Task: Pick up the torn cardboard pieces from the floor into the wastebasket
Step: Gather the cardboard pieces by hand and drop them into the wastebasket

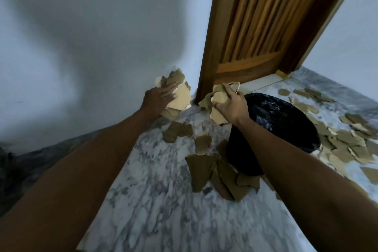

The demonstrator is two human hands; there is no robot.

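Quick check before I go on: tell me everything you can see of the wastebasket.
The wastebasket is a round black bin lined with a glossy black plastic bag that folds over its rim. It stands on the marble floor, right of centre, near the wooden door. Its inside looks dark; contents cannot be made out. Torn cardboard pieces lie against its base, and the right forearm crosses in front of it.

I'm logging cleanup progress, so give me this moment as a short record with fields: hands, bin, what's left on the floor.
left hand: grip on a bundle of torn cardboard
right hand: grip on a second bundle, beside the bin rim
wastebasket: black liner, on the marble floor
left on floor: dark pieces in front of the bin, a scatter to its right
background: wooden door
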